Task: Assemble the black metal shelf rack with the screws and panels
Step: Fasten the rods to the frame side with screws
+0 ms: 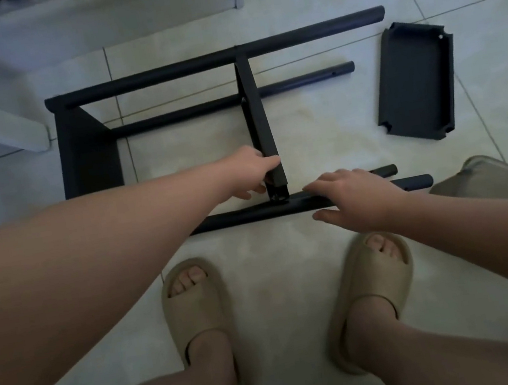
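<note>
rack, panel on apparently tiled floor

Left hand gripping panel, right hand touching pole

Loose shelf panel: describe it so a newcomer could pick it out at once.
Find the half-built black rack frame lying on the tiled floor. Right of its free pole ends, apart from it, lies the loose shelf panel. Unlike the two panels standing between the poles, it lies flat, rim up, with notched corners.
</note>
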